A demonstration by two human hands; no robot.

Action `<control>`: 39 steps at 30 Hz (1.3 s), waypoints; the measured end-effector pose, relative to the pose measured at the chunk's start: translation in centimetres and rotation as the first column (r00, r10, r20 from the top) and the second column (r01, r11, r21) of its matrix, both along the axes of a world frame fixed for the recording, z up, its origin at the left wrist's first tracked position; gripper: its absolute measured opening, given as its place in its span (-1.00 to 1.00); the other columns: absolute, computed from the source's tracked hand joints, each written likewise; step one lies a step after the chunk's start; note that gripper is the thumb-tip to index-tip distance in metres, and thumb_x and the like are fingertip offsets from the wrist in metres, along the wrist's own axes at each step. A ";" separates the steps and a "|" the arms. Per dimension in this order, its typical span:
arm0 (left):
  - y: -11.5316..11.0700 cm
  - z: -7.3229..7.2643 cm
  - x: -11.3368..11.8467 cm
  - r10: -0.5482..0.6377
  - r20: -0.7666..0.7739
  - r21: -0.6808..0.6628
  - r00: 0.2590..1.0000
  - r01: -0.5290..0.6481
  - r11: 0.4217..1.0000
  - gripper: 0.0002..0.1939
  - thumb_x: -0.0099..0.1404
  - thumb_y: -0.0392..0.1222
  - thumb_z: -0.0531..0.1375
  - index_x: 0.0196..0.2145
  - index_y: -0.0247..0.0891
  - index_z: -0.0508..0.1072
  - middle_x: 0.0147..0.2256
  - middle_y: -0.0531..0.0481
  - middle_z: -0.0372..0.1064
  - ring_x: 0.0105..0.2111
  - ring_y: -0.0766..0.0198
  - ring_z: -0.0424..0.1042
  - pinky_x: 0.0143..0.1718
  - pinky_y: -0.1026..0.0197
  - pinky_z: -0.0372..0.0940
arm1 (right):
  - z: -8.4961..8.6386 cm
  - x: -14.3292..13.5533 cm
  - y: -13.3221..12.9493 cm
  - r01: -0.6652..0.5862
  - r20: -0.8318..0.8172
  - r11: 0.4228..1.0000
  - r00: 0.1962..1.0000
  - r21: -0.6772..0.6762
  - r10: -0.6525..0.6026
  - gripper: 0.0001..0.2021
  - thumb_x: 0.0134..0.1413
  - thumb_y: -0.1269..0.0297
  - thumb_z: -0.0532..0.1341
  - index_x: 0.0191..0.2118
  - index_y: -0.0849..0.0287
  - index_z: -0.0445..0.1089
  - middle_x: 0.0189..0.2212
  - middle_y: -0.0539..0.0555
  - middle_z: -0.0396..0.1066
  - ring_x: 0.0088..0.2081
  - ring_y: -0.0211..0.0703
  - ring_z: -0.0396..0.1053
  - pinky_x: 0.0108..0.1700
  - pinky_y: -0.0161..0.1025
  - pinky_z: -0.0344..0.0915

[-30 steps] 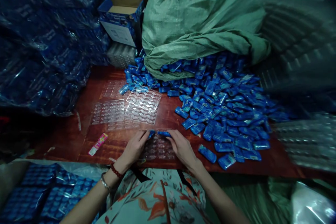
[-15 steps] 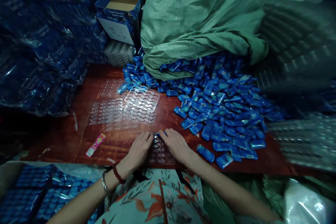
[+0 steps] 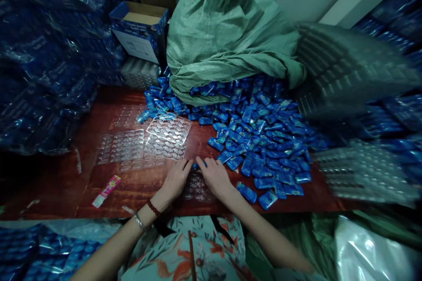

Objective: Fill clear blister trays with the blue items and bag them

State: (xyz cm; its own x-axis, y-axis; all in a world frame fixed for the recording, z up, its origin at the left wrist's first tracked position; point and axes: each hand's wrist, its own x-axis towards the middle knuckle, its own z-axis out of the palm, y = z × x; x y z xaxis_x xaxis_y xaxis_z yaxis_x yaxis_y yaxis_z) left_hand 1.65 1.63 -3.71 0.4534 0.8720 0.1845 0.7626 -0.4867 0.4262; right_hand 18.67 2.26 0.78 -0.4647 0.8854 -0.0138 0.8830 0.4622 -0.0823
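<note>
A clear plastic tray [image 3: 198,189] with small moulded pockets lies on the table before me, between my two hands. At its far edge my left hand [image 3: 176,179] and my right hand [image 3: 216,178] nearly meet. Blue shows between their fingertips, beside a small blue packet [image 3: 195,166] mostly hidden by them. Both hands have bent fingers pressed down there; what each one grips is too small to make out. To the right spreads a large heap of blue packets [image 3: 263,140].
More clear trays [image 3: 168,134] lie beyond my left hand. A pink strip [image 3: 106,191] is at the left. The green sack [image 3: 227,39] stands behind the heap, the blue box [image 3: 140,30] at back left. Stacked trays [image 3: 362,169] stand right; wrapped blue packs [image 3: 42,66] rise left.
The view has shifted, so the table's contents appear further left. My hands remain close together at the tray's far edge, with slightly more of the tray showing below them.
</note>
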 end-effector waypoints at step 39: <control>1.4 1.6 17.7 -0.110 -0.236 -0.098 0.966 0.089 0.991 -0.51 0.16 -0.54 0.06 0.07 -0.49 0.20 -0.11 -0.38 0.27 -0.11 0.02 0.32 -0.18 0.04 0.29 | -1.9 14.4 2.7 0.411 -0.751 0.881 0.500 -0.234 -0.432 -0.69 0.15 0.20 0.03 -0.02 0.15 0.26 -0.24 0.13 0.35 -0.40 -0.19 0.38 -0.41 -0.23 0.35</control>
State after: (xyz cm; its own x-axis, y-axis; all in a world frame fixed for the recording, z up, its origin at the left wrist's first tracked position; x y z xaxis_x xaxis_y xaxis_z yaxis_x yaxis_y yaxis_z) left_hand 19.36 2.99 -2.12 0.5607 0.8279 -0.0141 0.7971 -0.5351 0.2800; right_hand 33.12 4.94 -1.11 0.1208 0.9837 0.1331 0.5685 0.0414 -0.8216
